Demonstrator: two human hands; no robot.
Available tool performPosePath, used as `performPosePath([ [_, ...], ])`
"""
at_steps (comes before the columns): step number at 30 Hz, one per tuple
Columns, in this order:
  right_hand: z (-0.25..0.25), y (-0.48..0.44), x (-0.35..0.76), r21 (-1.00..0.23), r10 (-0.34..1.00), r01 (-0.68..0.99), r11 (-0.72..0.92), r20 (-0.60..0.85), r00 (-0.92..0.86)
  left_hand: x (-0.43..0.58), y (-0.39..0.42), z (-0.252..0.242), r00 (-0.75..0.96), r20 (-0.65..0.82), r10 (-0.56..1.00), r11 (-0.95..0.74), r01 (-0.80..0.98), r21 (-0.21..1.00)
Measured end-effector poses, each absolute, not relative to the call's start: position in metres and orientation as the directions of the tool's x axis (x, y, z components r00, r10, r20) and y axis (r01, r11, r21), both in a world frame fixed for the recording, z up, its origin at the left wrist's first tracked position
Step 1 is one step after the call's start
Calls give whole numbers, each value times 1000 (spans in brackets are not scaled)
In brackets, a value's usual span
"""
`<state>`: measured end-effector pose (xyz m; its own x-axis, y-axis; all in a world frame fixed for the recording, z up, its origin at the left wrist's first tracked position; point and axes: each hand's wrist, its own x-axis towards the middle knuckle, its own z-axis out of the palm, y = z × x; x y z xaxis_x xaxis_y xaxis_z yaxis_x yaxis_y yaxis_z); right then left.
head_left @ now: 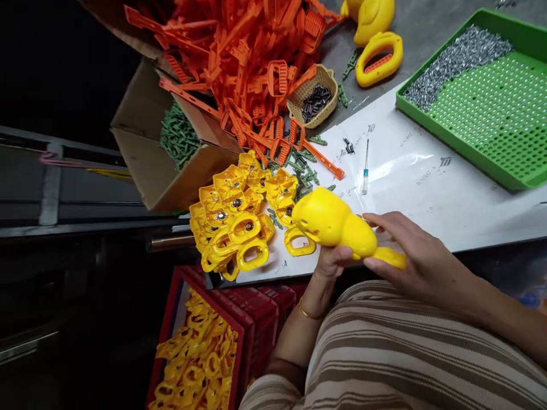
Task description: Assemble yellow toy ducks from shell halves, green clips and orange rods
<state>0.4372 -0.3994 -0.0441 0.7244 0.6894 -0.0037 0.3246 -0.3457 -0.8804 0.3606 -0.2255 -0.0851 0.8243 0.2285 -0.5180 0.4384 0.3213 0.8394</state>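
A yellow duck-shaped plastic toy (329, 219) is held above the table's front edge, between my two hands. My left hand (331, 265) grips it from below, thumb along its underside. My right hand (410, 250) closes around the narrow handle end, with fingers on both sides of it. Just left of the toy lie several open yellow shell halves (233, 210), some with small metal parts inside. Beyond it, a screwdriver (366, 171) with a clear and blue handle rests on the white sheet (410, 199).
A heap of orange toothed parts (248, 57) covers the back. Green pieces fill a cardboard box (141, 136). A small basket (316, 117) holds dark cylinders; a green tray (470, 154) holds screws. Assembled yellow toys (378, 57) lie behind. A red crate (243, 330) of yellow shells stands below.
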Motion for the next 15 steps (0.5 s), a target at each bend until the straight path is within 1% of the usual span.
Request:
performPosePath([
  [1, -44, -397, 443, -927, 659, 232, -296, -22, 752, 361, -227, -82, 841, -504, 199, 296, 438, 849],
  [3, -42, -392, 454, -976, 606, 63, -207, -78, 792, 363, -233, -74, 869, -480, 120, 209, 450, 868],
  [6, -38, -387, 466, -982, 597, -106, -155, -178, 782, 369, -241, -62, 876, -482, 10, 88, 480, 873],
  [8, -37, -388, 470, -971, 597, -191, -145, -240, 766, 374, -240, -57, 870, -487, -79, 78, 492, 867],
  [9, -37, -390, 471, -963, 602, -232, -138, -268, 752, 376, -237, -56, 879, -469, -88, 116, 477, 871],
  [10, -38, -394, 472, -955, 611, -265, -130, -288, 738, 378, -232, -54, 895, -439, -72, 160, 445, 881],
  [12, -39, -401, 472, -946, 641, -300, -123, -306, 703, 380, -221, -51, 934, -355, 44, 207, 339, 918],
  [14, -39, -408, 471, -942, 678, -312, -122, -308, 668, 381, -212, -45, 951, -287, 110, 168, 267, 949],
  [15, -38, -410, 469, -938, 694, -331, -104, -307, 651, 382, -211, -41, 958, -269, 101, 131, 255, 958],
])
